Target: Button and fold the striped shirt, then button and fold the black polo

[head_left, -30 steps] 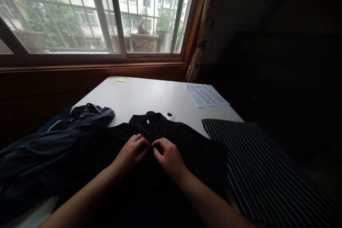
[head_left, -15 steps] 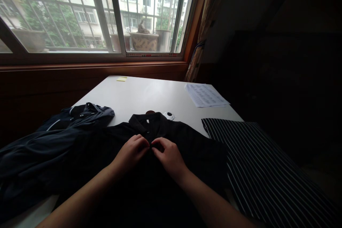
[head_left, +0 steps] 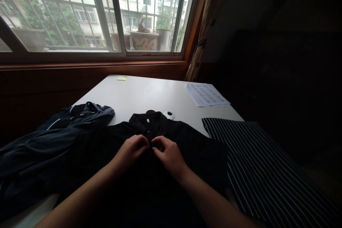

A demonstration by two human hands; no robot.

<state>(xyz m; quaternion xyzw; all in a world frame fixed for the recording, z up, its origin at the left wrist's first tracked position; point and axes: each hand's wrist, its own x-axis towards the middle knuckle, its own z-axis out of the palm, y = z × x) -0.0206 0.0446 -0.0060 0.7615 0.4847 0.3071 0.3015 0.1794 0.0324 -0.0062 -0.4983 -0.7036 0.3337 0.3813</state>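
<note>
A black polo shirt (head_left: 187, 139) lies spread on the white table, its collar toward the window. One small button (head_left: 149, 131) shows on the placket below the collar. My left hand (head_left: 135, 148) pinches the placket just under that button. Close beside it, my right hand (head_left: 168, 151) pinches the other side of the placket, thumb and forefinger nearly touching the left fingertips. What lies exactly between the fingertips is too dark and small to make out.
A dark blue garment (head_left: 88, 121) lies crumpled on the left, and a black-and-white striped garment (head_left: 251, 149) on the right. Past the collar are a white round object (head_left: 169, 115) and a brown disc (head_left: 150, 111). Printed papers (head_left: 207, 95) and a yellow note (head_left: 122, 78) lie on the white table (head_left: 149, 91).
Almost nothing differs. Both hands stay at the placket, with only a very slight shift of the fingers.
</note>
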